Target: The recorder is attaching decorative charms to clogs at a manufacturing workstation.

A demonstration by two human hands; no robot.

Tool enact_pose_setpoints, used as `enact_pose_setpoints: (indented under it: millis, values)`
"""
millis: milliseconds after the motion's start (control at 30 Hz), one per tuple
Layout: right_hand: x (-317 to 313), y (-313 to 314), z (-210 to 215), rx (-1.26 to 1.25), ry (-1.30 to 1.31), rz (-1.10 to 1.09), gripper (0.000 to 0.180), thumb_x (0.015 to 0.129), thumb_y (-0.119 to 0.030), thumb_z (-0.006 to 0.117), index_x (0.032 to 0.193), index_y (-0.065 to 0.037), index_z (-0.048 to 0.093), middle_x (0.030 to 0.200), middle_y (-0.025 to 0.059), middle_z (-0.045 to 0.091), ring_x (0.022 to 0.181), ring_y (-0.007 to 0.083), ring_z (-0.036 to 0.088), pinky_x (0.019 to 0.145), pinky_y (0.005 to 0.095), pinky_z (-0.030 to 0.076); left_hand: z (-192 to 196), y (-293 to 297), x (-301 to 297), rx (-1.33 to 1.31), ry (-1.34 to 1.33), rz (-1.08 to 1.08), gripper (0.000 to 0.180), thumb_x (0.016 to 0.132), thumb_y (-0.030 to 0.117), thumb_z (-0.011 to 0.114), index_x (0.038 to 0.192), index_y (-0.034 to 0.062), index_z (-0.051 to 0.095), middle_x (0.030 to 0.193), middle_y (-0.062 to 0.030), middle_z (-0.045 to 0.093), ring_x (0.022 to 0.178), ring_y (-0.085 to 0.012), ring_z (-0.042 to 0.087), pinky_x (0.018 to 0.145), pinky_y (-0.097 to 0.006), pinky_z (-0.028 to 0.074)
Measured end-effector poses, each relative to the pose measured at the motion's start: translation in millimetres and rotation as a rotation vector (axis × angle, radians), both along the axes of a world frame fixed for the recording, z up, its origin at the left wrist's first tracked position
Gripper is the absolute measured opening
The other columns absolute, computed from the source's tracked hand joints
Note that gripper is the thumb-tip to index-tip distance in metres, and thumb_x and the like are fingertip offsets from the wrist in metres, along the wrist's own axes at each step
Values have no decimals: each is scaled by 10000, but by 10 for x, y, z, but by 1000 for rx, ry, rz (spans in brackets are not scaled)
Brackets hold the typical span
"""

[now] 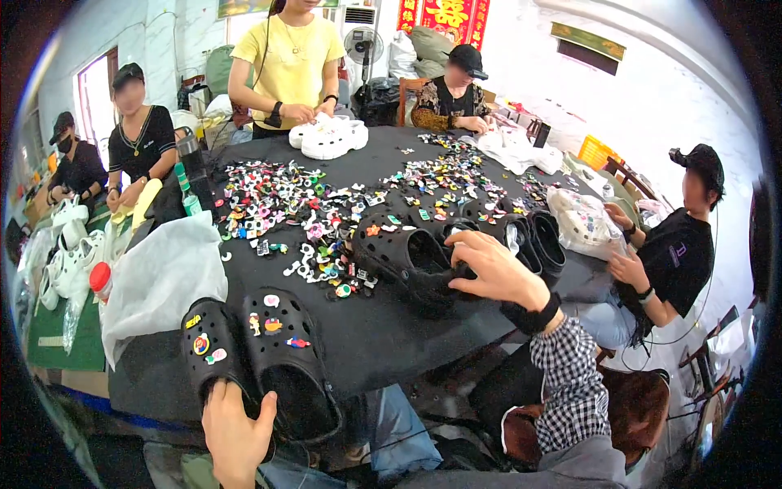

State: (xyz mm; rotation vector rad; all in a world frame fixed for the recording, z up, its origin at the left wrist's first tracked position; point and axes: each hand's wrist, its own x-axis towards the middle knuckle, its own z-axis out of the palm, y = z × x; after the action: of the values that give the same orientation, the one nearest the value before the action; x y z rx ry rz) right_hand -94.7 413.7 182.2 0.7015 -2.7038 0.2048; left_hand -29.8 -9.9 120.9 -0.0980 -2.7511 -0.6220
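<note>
Two black clogs with cartoon charms stand side by side at the near left edge of the table. My left hand point(238, 432) has its fingers in the opening of the left black clog point(213, 338), thumb along its side, gripping it. The right black clog point(281, 334) of that pair touches it. Farther right, my right hand point(498, 267) curls its fingers and thumb on a black clog, whose grasped part is largely hidden by the hand. Beside it lies another black clog point(389, 251) with a few charms. More black clogs point(547, 240) sit just beyond my right hand.
Piles of colourful small charms point(281, 200) cover the middle of the black-covered table point(391, 334). A white sheet point(167, 273) lies at left by a red-lidded jar point(100, 279). Across the table, a person in yellow handles white clogs point(330, 137); other people sit around, one holding a bagged pair point(582, 220).
</note>
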Motion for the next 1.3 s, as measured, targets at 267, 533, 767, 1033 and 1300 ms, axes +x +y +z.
enact_pose_setpoints:
  millis: [267, 533, 767, 1033, 1300]
  values:
    - [-145, -46, 32, 193, -55, 156, 328, 683, -220, 712, 885, -36, 531, 893, 139, 564, 917, 333, 553, 831, 422, 448, 43, 19, -3, 22, -105, 6, 418, 751, 320, 720, 797, -59, 552, 902, -219, 547, 889, -422, 549, 774, -491, 443]
    - [-641, 182, -80, 48, 235, -114, 415, 697, -27, 604, 1104, -54, 528, 1152, 201, 531, 1119, 380, 508, 942, 436, 436, 19, 5, -45, 2, -58, -7, 424, 752, 339, 714, 803, -50, 555, 900, -213, 551, 888, -415, 554, 766, -488, 448]
    - [-824, 534, -78, 441, -103, -104, 470, 770, -96, 548, 1237, -55, 570, 1069, 218, 559, 963, 392, 565, 816, 423, 483, 70, -15, -52, -2, -28, -81, 443, 768, 416, 696, 733, -12, 585, 785, -198, 572, 747, -393, 595, 662, -472, 489]
    - [-658, 25, 219, 46, -43, -90, 351, 644, -15, 637, 993, -11, 604, 905, 167, 588, 890, 359, 575, 806, 386, 458, -66, -58, -20, 41, 76, -96, 484, 816, 421, 641, 876, -60, 641, 935, -188, 615, 909, -342, 621, 781, -432, 524]
    - [-445, -1180, 1692, -484, -355, 37, 449, 713, -59, 686, 1150, 7, 614, 1022, 26, 654, 952, 145, 603, 870, 286, 459, -187, -71, -33, 40, 117, -40, 477, 828, 430, 624, 907, -41, 643, 950, -174, 623, 916, -319, 625, 780, -402, 520]
